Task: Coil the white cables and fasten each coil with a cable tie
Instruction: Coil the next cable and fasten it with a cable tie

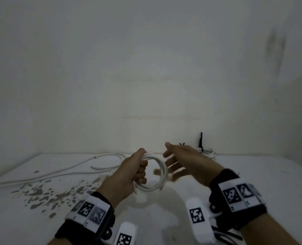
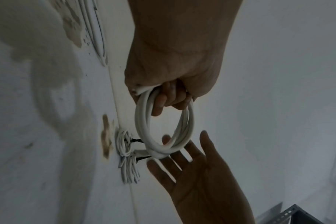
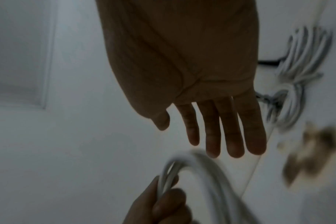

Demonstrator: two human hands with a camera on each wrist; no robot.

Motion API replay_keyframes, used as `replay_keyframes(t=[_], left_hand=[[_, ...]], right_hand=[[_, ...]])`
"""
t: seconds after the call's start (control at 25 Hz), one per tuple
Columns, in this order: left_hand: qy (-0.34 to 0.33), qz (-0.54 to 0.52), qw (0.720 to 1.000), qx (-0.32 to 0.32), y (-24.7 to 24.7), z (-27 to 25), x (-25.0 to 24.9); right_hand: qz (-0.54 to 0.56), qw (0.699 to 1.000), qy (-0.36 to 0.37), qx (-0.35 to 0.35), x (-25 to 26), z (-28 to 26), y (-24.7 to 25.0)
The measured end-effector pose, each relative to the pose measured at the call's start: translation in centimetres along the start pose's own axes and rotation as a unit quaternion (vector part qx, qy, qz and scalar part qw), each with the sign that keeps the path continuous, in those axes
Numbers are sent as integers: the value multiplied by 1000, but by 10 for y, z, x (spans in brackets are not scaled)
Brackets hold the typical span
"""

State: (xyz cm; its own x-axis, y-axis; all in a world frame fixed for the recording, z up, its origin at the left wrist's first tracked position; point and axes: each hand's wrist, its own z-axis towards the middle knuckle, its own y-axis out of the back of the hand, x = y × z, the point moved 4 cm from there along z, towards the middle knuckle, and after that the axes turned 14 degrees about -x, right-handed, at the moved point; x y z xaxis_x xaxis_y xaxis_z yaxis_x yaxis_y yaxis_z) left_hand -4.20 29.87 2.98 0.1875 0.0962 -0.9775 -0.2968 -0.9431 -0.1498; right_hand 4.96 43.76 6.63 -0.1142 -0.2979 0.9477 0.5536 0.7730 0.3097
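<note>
Two hands above a white tabletop [image 1: 252,174]. Left hand [image 1: 127,174] clenched round one side of a white cable coil [image 1: 157,172], fingers curled through the ring, several round smooth loops held upright off the surface, a cut end poking out below the fist. Right hand [image 1: 183,161] released, fingers straight and spread, palm toward the coil's far side, just beside it; contact not clear from the head view, and in the left wrist view the fingertips [image 2: 167,140] lying right behind the lowest loops. Farther back by the wall, tied coils [image 1: 205,152] of thinner white cable, cinched with black cable ties [image 1: 201,141], one tail sticking up. At left, loose white cables [image 1: 72,167] trailing in long curves across the top. Brown chipped patches [image 1: 40,193] in the paint, rough-edged.
</note>
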Motion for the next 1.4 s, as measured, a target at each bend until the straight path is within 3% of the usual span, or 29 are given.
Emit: replay_keyframes(t=[0.16, 0.28, 0.36, 0.64, 0.72, 0.84, 0.92, 1.04, 1.24, 1.4], left_hand=[[5, 42, 998, 35, -21, -6, 19], [7, 74, 996, 55, -49, -18, 31], [11, 87, 994, 67, -68, -25, 37], [38, 91, 991, 90, -118, -38, 45], [42, 83, 991, 93, -125, -39, 45], [49, 69, 992, 96, -130, -37, 46], [56, 59, 992, 96, -133, -36, 49], [59, 49, 992, 97, -136, -35, 51], [46, 47, 993, 94, -139, -35, 47], [11, 45, 994, 97, -136, -43, 40]], right_hand=[[-200, 980, -3, 12, -21, -13, 80], [-437, 893, -23, 108, -53, -34, 116], [-518, 845, -23, 131, -72, -44, 121], [-538, 840, 38, 61, -97, -48, 107], [-518, 854, 48, 30, -97, -45, 110], [-428, 899, 58, -77, -79, -44, 128], [-314, 938, 48, -142, -63, -49, 141], [-102, 981, 21, -166, -43, -59, 148], [154, 978, -3, -138, -20, -72, 147], [211, 972, 12, -98, -22, -73, 132]])
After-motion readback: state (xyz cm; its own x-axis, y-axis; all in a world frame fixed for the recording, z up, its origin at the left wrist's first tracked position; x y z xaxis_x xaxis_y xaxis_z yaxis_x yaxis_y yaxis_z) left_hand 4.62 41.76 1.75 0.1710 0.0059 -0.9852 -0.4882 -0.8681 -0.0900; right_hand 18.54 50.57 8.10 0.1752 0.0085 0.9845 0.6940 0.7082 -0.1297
